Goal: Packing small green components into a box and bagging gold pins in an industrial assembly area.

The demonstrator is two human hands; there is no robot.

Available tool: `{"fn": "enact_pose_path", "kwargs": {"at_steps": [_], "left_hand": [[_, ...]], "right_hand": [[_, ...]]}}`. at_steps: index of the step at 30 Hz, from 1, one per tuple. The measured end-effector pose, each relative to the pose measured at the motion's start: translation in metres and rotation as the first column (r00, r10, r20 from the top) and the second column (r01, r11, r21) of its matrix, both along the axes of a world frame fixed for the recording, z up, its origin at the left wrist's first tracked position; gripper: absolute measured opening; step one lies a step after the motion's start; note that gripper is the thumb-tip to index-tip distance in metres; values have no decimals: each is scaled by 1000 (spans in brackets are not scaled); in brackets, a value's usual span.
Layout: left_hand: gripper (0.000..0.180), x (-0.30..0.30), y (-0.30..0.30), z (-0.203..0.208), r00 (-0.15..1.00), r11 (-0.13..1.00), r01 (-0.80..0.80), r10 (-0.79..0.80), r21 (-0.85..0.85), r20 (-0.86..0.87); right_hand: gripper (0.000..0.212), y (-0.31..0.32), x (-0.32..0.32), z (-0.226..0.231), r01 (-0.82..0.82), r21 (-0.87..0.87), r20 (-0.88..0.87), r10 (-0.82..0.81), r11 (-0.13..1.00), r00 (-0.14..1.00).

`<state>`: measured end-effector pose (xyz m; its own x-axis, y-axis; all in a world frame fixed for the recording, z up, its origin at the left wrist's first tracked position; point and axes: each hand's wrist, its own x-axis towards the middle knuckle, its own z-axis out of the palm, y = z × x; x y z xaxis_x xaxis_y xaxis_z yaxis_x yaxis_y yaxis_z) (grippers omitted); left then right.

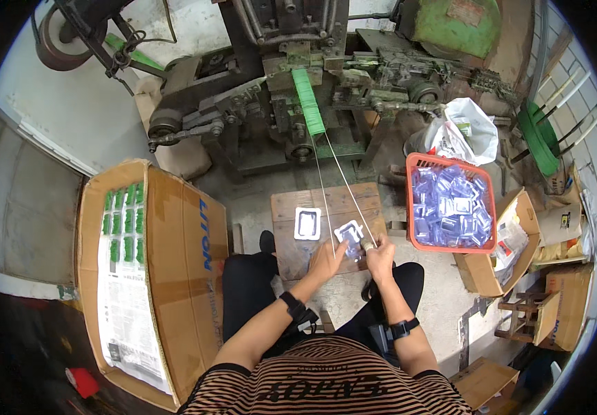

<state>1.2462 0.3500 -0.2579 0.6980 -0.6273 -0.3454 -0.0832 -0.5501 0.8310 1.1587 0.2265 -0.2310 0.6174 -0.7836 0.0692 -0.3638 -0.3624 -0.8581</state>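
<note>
In the head view we see a greasy machine [290, 59] at 12 o'clock, a red basket [493, 232] of bluish packs [451, 200] at 3 and a carton [184, 256] at 8. Two thin rods [345, 173] slant across a wooden board [285, 252]. Toward 4 o'clock, our left hand [325, 263] pinches a clear pack [349, 234]; our right hand [380, 259] curls beside it, its hold too hidden to tell. Blue lettering marks the carton.
</note>
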Motion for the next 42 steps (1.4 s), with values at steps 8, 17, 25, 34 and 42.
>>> {"fn": "enact_pose_path", "kwargs": {"at_steps": [8, 17, 25, 34, 42], "left_hand": [[30, -16, 26, 28, 761, 678, -568, 216, -467, -611], [54, 21, 74, 41, 502, 781, -578, 114, -234, -857], [58, 7, 47, 81, 482, 756, -500, -162, -422, -861], [52, -13, 23, 116, 450, 705, -555, -192, -442, -872], [50, -6, 10, 130, 437, 553, -709, -144, -438, -888]], "right_hand": [[20, 21, -5, 41, -288, 603, 26, 342, 744, 939], [68, -84, 147, 165, -717, -147, -92, 712, 682, 696], [52, -76, 246, 175, -583, -469, -413, 419, 663, 809], [16, -37, 121, 156, -724, -216, -226, 688, 655, 690], [12, -14, 69, 153, -644, 131, 21, 647, 754, 762]]}}
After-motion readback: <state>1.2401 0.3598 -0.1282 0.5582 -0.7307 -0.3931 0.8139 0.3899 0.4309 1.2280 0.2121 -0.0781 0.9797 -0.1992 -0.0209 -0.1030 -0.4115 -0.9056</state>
